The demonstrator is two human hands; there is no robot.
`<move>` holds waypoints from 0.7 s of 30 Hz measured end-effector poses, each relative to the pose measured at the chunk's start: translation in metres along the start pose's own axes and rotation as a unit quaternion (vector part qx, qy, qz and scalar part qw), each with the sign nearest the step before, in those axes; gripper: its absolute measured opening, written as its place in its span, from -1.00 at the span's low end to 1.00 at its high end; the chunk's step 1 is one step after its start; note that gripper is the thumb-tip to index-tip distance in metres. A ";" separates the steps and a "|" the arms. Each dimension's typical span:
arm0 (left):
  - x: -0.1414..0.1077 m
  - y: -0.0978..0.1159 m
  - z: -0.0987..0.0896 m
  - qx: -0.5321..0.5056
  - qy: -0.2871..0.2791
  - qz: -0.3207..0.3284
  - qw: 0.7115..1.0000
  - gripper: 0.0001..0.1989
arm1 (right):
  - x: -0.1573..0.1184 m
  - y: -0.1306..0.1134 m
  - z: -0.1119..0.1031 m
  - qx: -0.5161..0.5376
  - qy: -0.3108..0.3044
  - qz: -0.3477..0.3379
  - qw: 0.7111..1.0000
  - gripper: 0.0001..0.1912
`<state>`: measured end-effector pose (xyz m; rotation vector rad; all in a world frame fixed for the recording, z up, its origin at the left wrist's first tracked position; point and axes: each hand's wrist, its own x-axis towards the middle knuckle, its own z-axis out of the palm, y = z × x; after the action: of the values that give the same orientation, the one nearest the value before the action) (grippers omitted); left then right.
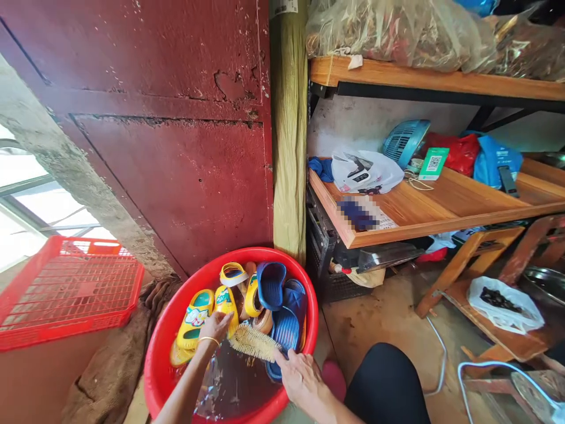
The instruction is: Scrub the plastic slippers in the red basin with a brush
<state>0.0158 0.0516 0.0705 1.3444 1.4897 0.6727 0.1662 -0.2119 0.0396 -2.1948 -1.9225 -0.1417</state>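
A red plastic tub (152, 353) holds dark water and several shoes. My left hand (216, 327), with a bracelet on its wrist, is closed on the near end of a yellow clog (226, 301). My right hand (300, 374) grips a scrubbing brush (253, 342), whose pale bristles face up over the water. Left of my left hand is another yellow clog (194, 318) with a white cartoon figure. Blue slippers (289, 318) rest along the tub's right side, beyond the brush. A yellow shoe with a white strap (233, 274) lies at the back.
Left of the tub sits a red plastic crate (79, 282), beside brown sacking (106, 365). A maroon metal door (185, 176) stands behind. On the right are a wooden shelf (441, 212) with bags and a fan, and a low stool (485, 312) bearing a bag of dark pieces.
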 end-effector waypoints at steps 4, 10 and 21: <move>-0.010 -0.017 0.006 0.113 0.028 0.011 0.993 -0.54 | -0.002 -0.001 0.008 -0.004 0.033 -0.006 0.999 -0.37; -0.019 -0.036 0.004 0.137 0.018 0.026 0.990 -0.74 | -0.002 0.004 0.010 0.013 0.032 0.020 0.999 -0.43; -0.044 -0.050 -0.014 0.012 -0.027 0.024 0.999 -0.68 | 0.010 0.005 -0.014 0.158 -0.006 0.068 0.985 -0.46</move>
<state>-0.0213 0.0012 0.0446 1.4095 1.4309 0.6455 0.1739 -0.2059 0.0546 -2.1045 -1.6602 0.1866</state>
